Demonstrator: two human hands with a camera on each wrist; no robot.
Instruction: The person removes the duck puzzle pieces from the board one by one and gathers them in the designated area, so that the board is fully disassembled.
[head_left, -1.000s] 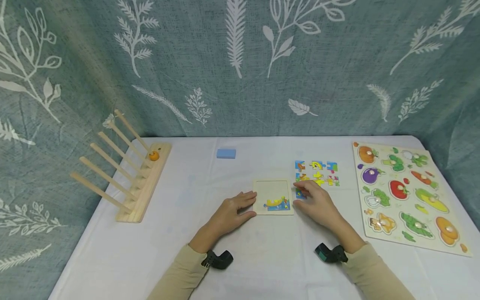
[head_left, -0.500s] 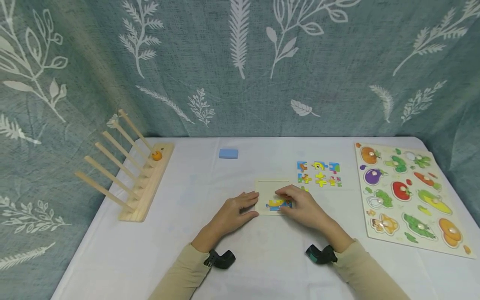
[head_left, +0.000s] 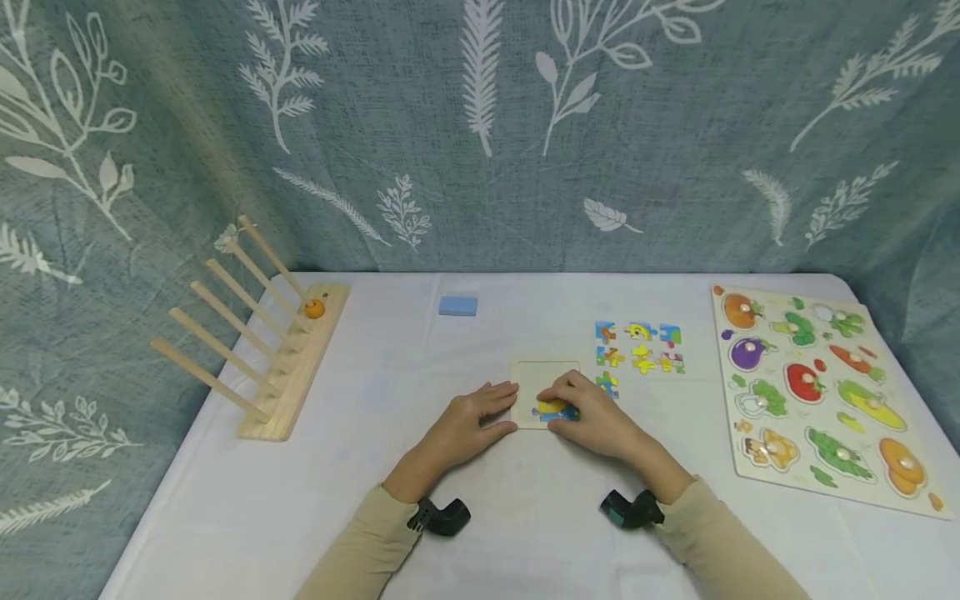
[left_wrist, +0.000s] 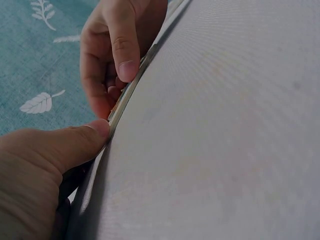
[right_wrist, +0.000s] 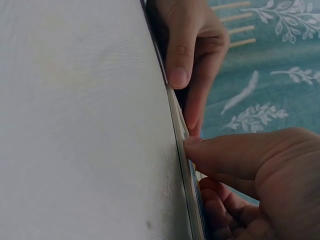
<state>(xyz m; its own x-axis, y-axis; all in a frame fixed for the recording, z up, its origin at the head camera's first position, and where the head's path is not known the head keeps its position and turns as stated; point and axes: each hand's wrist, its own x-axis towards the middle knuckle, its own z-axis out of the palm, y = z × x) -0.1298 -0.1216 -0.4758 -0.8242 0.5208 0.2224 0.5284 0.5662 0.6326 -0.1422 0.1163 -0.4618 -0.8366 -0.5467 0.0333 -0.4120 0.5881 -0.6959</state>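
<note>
A small wooden puzzle tray [head_left: 528, 375] lies in front of me, with colourful puzzle pieces [head_left: 549, 410] along its lower part. At its left edge my left hand [head_left: 468, 425] steadies it with extended fingers, the thumb touching near the lower corner. My right hand [head_left: 600, 417] reaches over the right side, thumb and index finger bent about the pieces in a pinch. In the right wrist view the right thumb [right_wrist: 220, 150] meets the tray's edge [right_wrist: 182, 150]. The right hand covers part of the pieces, so the pinched piece is mostly hidden.
Several loose puzzle pieces [head_left: 642, 358] lie right of the tray. A vegetable knob puzzle board [head_left: 817, 400] occupies the far right. On the left stands a wooden rack with upright pegs [head_left: 300, 375], with an orange bead [head_left: 314, 309]. A blue block [head_left: 457, 306] sits at the back.
My right hand has moved left from beside the loose pieces onto the tray, uncovering a green-and-blue piece. The left hand has stayed at the tray's left edge.
</note>
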